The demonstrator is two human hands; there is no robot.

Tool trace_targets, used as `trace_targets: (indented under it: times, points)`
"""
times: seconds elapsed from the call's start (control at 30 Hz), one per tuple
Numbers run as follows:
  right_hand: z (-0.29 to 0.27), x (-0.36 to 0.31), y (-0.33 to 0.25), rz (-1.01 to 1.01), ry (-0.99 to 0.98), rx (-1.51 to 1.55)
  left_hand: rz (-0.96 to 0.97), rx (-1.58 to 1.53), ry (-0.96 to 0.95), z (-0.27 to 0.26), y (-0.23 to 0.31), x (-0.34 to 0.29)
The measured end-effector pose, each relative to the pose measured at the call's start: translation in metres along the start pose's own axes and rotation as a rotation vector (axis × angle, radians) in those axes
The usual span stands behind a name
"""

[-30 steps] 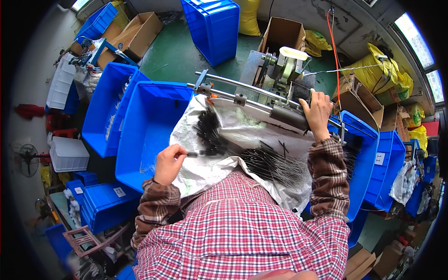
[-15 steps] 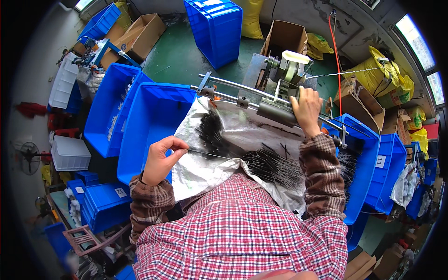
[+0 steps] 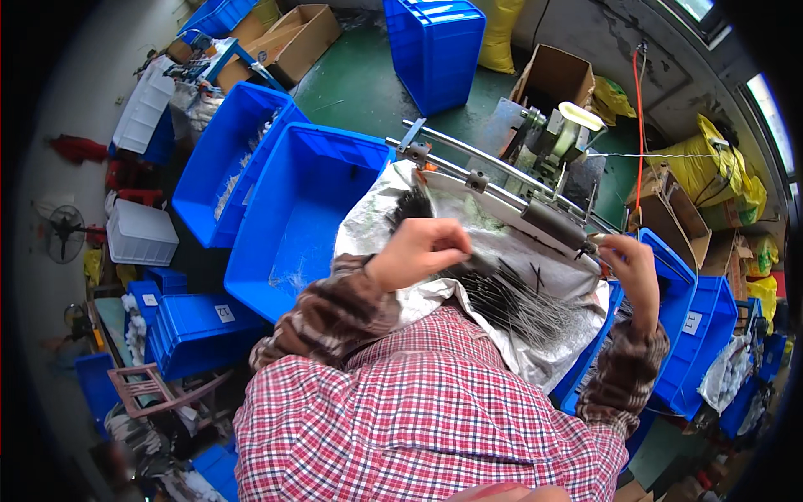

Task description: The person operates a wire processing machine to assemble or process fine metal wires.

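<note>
My left hand (image 3: 416,256) is closed in a pinch over the white woven sheet (image 3: 368,219); a blurred black-bristled wire brush (image 3: 479,264) shows at its fingertips. Below lies a pile of similar brushes (image 3: 523,309), with black bristles and thin wire stems. More black bristles (image 3: 410,203) lie behind the left hand. At the right end of the metal-rod machine (image 3: 554,226), my right hand (image 3: 636,272) has its thumb and fingers drawn together. What lies between those fingertips is too small to make out.
An open blue bin (image 3: 284,222) stands at my left, with another blue bin (image 3: 205,180) holding white pieces beyond it. A blue bin (image 3: 673,284) sits beside my right arm. Behind the machine are a cardboard box (image 3: 556,75) and a hanging red cable (image 3: 640,125).
My left hand has moved right, carrying the brush over the pile. My right hand has left the top of the machine for its right end. The whole view has shifted.
</note>
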State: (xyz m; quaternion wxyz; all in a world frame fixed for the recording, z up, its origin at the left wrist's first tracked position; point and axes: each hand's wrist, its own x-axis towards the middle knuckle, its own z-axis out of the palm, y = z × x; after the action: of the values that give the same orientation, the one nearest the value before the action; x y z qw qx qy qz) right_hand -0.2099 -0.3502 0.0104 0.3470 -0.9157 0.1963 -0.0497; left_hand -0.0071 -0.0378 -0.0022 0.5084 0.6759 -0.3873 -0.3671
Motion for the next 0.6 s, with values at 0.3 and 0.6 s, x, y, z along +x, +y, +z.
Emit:
trace_targets:
  times: [0.3, 0.6]
  points:
    - [0.076, 0.034, -0.068, -0.449, 0.18, 0.019, 0.127, 0.055, 0.26, 0.031, 0.001, 0.024]
    - [0.082, 0.118, 0.046, -0.245, 0.487, -0.56, 0.078, 0.89, 0.192, 0.004, -0.089, -0.038]
